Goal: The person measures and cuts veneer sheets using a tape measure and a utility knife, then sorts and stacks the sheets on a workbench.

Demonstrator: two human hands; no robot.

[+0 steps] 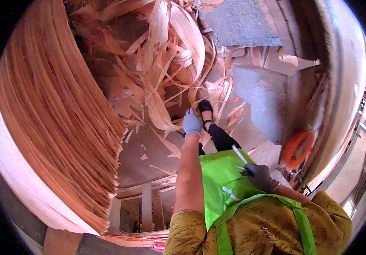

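The left hand [192, 123], gloved, reaches down and closes on a curled wood strip [162, 111] at the foot of the loose scrap pile [166, 46]. The right hand [258, 175] is clamped on a thin white blade [239, 154], I think, held against the green apron [221, 178]. That blade sits close to the body; a tug on tangled strips could jerk it. The ragged edge of the veneer stack [64, 127] crowds the left arm, and the shoe [205, 107] stands among slippery scraps. Open floor [257, 100] lies rightward.
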